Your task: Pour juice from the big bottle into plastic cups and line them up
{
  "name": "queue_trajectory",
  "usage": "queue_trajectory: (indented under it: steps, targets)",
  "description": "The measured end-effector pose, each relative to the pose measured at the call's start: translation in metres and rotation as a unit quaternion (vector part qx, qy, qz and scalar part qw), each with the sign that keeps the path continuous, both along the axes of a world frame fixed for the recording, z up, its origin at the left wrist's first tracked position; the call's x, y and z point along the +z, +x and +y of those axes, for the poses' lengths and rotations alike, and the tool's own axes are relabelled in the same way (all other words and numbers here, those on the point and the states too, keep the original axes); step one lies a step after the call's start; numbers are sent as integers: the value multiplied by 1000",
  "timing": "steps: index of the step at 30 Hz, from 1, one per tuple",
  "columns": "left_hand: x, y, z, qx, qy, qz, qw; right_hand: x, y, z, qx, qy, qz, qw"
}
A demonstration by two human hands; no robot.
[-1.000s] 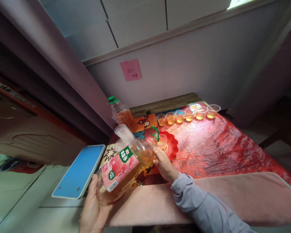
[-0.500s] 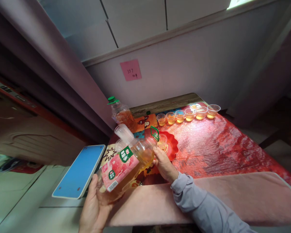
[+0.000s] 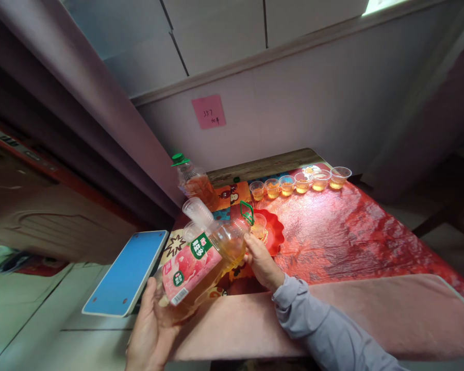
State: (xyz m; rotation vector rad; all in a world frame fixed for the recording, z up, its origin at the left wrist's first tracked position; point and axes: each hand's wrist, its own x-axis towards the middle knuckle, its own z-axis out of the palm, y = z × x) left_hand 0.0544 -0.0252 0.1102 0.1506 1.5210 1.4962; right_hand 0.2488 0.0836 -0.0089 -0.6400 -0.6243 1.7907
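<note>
One peach juice bottle, clamped by my left hand at the base and right hand up front, basically points lengthwise at the plastic cup just past the nearer right.

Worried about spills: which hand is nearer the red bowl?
Right hand, by the red bowl, at the upper end of the held bottle; left hand farther off, at the bottle's base.

- Left hand cups from below, thumb raised.
- Right hand grips, pointing forward and left.
- Right forearm slants in from lower right.
</note>
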Motion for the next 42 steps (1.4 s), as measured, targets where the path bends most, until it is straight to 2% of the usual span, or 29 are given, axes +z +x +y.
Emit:
queue_trajectory:
  steps: [8,12,27,37,42]
  targets:
    - [-17,-22,-5,-22,44,-64,997,5,1,-1,4,-4,-3,1000]
    - [-20,-27,-6,-23,31,-78,996,5,1,-1,8,-3,-14,1000]
    - [-20,-26,-7,-43,48,-44,997,3,1,-1,12,-6,-17,1000]
    - [-21,-27,-6,-25,41,-74,996,2,2,-1,15,3,-18,1000]
    - [-21,-28,-6,-39,39,-67,996,4,2,-1,17,-1,-8,1000]
